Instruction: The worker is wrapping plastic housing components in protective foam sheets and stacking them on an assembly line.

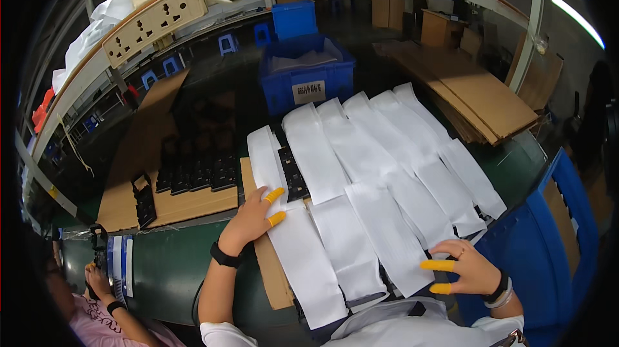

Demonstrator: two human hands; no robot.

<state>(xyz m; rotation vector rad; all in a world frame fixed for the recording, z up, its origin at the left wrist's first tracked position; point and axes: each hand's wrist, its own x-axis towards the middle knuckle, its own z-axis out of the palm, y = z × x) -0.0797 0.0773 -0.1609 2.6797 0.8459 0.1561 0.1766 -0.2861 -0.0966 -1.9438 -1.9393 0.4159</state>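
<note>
Rows of white foam sleeves (380, 215) lie side by side in front of me, overlapping, with black parts showing at some of their ends. My left hand (248, 219) rests at the left side of the rows, its yellow-capped thumb and index finger apart on the near end of a white sleeve (263, 153). Beside that sleeve a black plastic part (294, 176) lies partly uncovered. My right hand (474, 271) is at the near right edge of the rows, its yellow-capped fingers spread next to a sleeve end and nothing visible between them.
A blue bin (271, 92) holding white material stands behind the sleeves. Black plastic frames (206, 166) lie on cardboard (122, 202) at left. Flat cardboard sheets (471, 99) are stacked at far right, above a blue crate (516, 250). A co-worker's hand (98, 281) works at lower left.
</note>
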